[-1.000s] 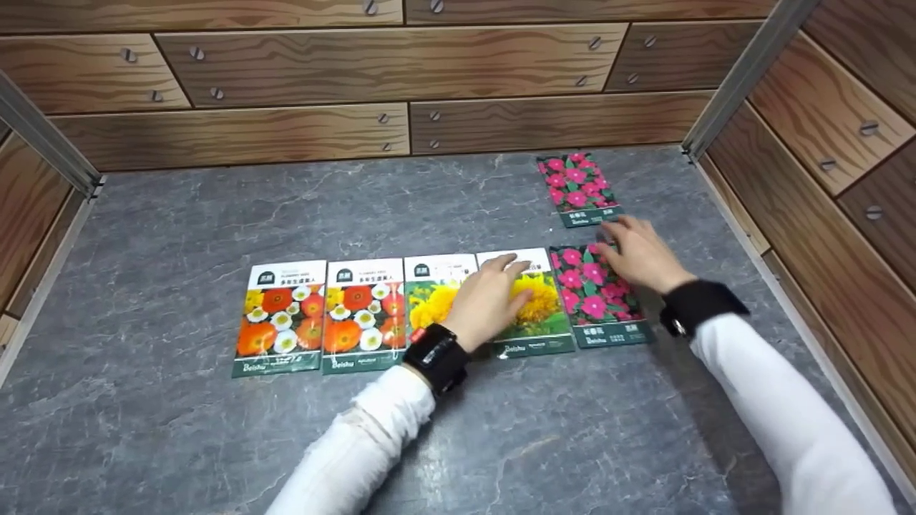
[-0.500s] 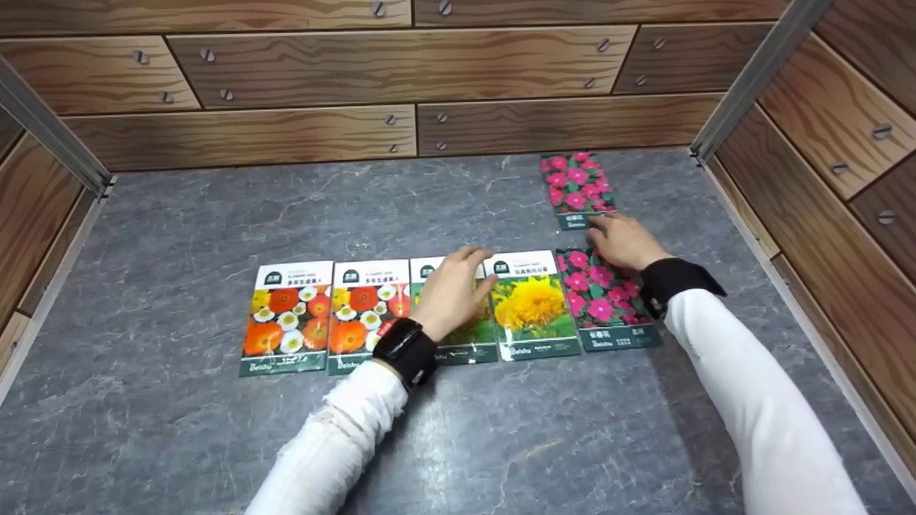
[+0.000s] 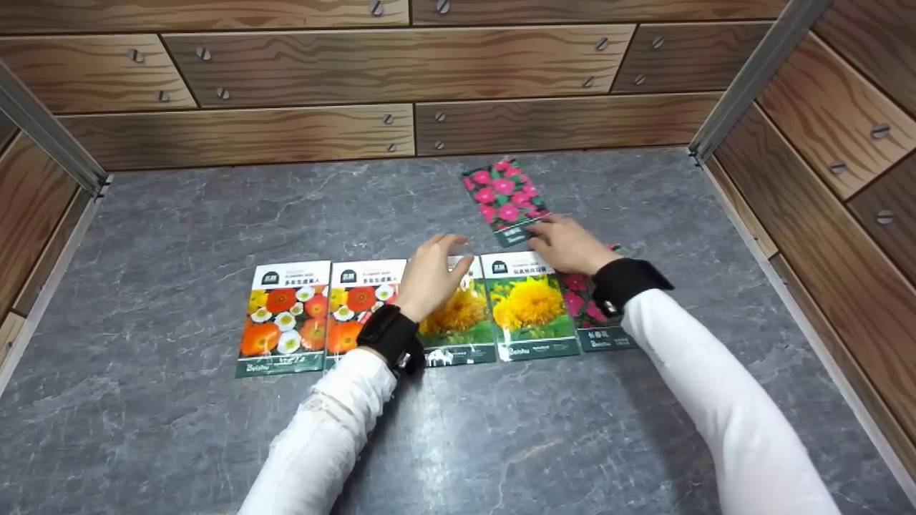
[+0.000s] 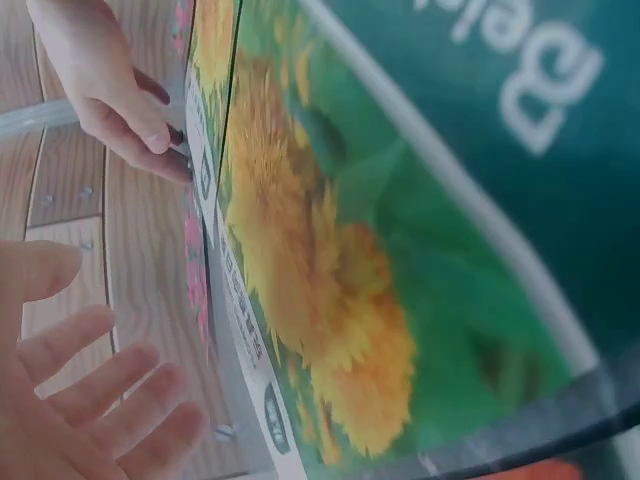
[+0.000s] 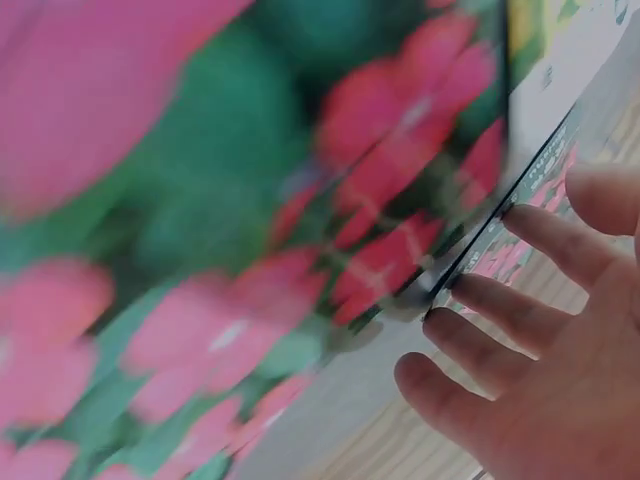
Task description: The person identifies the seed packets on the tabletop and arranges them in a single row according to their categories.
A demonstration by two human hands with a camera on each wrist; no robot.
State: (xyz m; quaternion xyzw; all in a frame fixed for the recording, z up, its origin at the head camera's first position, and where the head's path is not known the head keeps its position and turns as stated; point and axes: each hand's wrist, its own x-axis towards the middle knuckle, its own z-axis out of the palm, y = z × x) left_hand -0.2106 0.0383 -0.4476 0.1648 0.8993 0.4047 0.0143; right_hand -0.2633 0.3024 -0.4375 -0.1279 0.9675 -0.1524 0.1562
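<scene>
My right hand (image 3: 571, 247) touches the lower edge of a pink-flower seed packet (image 3: 505, 197) with its fingertips. That packet lies tilted on the table behind the row. In the right wrist view the right fingers (image 5: 490, 350) are extended against it. A second pink-flower packet (image 3: 605, 337) lies partly under the right hand and wrist. Over a yellow-flower seed packet (image 3: 458, 325) is my left hand (image 3: 431, 275), its fingers loosely bent and holding nothing. The left wrist view shows the left hand (image 4: 90, 390) with spread fingers above the packets. Another yellow-flower packet (image 3: 529, 304) lies to its right.
Two orange-and-white poppy seed packets (image 3: 285, 322) form the left end of the row; the left wrist partly covers one. The grey marbled table (image 3: 164, 307) is bordered by wood-patterned walls (image 3: 286, 68) at the back and sides.
The rear pink-flower packet has slid left and tilted, with my right hand moving left along with it. My left hand has moved left from the right-hand yellow-flower packet to the other one.
</scene>
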